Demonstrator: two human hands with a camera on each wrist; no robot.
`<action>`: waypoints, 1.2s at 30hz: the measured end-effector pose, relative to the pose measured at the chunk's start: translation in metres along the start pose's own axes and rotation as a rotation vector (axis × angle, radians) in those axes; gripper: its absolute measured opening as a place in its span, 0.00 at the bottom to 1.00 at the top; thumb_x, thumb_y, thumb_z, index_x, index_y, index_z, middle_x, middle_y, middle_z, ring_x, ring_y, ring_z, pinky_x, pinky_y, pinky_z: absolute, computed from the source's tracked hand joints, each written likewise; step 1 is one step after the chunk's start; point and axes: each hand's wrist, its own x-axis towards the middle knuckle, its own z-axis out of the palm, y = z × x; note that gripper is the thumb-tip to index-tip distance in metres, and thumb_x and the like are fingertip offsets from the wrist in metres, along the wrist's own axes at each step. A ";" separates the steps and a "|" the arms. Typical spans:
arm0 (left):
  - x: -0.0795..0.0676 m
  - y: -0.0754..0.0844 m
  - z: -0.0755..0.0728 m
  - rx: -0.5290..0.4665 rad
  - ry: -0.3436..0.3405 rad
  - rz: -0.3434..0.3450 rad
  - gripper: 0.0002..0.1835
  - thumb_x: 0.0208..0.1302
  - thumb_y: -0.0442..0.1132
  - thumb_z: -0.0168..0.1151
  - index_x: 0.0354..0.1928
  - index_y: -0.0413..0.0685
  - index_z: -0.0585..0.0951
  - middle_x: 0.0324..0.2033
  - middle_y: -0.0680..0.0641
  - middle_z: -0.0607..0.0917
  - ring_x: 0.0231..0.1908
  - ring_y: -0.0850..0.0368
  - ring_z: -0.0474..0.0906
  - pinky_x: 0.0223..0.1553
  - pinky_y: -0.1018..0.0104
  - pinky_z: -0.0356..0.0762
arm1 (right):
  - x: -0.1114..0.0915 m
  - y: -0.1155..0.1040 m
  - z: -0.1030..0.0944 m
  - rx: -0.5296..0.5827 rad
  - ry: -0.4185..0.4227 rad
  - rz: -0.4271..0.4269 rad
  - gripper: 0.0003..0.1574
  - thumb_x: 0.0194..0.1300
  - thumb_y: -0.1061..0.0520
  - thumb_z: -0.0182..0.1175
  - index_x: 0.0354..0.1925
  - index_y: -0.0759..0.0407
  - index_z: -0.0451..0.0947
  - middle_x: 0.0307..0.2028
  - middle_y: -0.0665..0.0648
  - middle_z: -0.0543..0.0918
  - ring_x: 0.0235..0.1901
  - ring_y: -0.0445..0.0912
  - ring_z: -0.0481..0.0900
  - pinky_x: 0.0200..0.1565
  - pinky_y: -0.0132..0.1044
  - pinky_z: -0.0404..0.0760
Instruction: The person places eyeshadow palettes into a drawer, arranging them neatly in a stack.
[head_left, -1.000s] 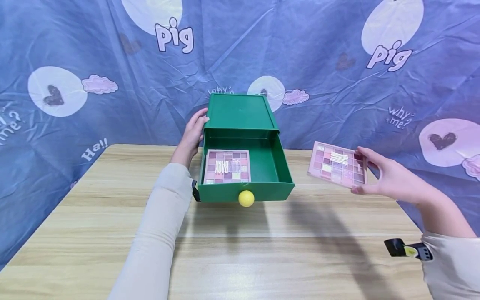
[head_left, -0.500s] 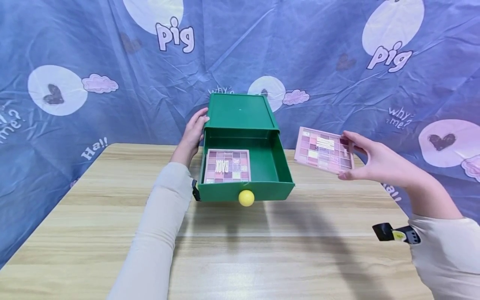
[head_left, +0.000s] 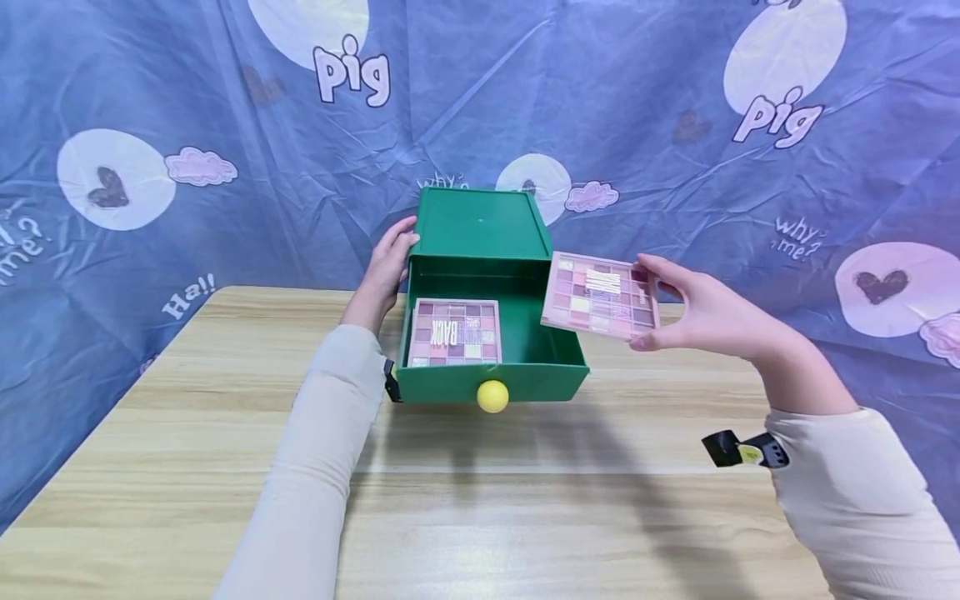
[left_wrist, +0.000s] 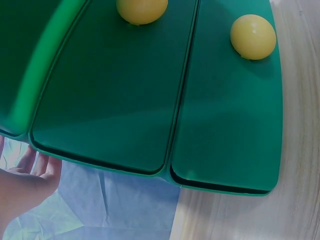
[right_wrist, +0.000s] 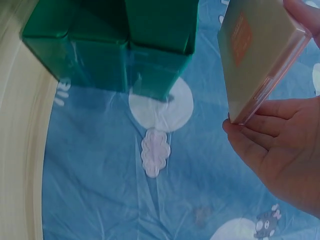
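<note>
My right hand (head_left: 701, 312) pinches an eyeshadow palette (head_left: 600, 296) by its right edge, thumb and fingers on opposite sides. In the head view this palette, slightly tilted, overlaps the right part of the pulled-out green drawer (head_left: 540, 385). Its plain back, with an orange patch, shows in the right wrist view, where the hand (right_wrist: 285, 145) supports it from the edge. A second eyeshadow palette (head_left: 456, 333) lies in the drawer's left half. Fingers straight, my left hand (head_left: 386, 262) rests against the left side of the green drawer cabinet (head_left: 480, 221).
A yellow ball knob (head_left: 492, 397) sits on the drawer front. Beneath it, the left wrist view shows more closed drawers (left_wrist: 225, 125) with yellow knobs. The cabinet stands on a wooden table (head_left: 225, 467), with a blue printed cloth (head_left: 285, 183) hanging behind.
My right hand has carried its palette leftward and slightly up, from beside the cabinet to over the drawer's right part. The left hand, the drawer and the other palette stay put.
</note>
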 end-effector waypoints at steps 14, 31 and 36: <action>-0.001 0.001 0.000 -0.002 0.010 -0.011 0.23 0.58 0.40 0.48 0.58 0.53 0.66 0.54 0.48 0.68 0.51 0.58 0.62 0.50 0.53 0.55 | 0.030 -0.024 0.030 0.058 -0.030 -0.095 0.62 0.37 0.48 0.70 0.64 0.61 0.47 0.58 0.58 0.61 0.55 0.50 0.57 0.52 0.50 0.57; -0.002 0.001 0.002 -0.018 0.009 -0.007 0.23 0.57 0.40 0.48 0.57 0.52 0.67 0.54 0.47 0.68 0.50 0.57 0.63 0.49 0.55 0.57 | 0.054 -0.049 0.065 0.014 -0.126 -0.155 0.63 0.36 0.43 0.68 0.64 0.59 0.47 0.61 0.57 0.56 0.56 0.49 0.57 0.52 0.47 0.58; -0.002 0.001 0.001 -0.017 0.015 -0.011 0.23 0.57 0.40 0.48 0.57 0.52 0.67 0.54 0.48 0.68 0.50 0.58 0.63 0.49 0.54 0.56 | 0.060 -0.054 0.072 0.007 -0.154 -0.176 0.61 0.37 0.46 0.68 0.64 0.61 0.47 0.61 0.57 0.55 0.56 0.49 0.57 0.53 0.46 0.58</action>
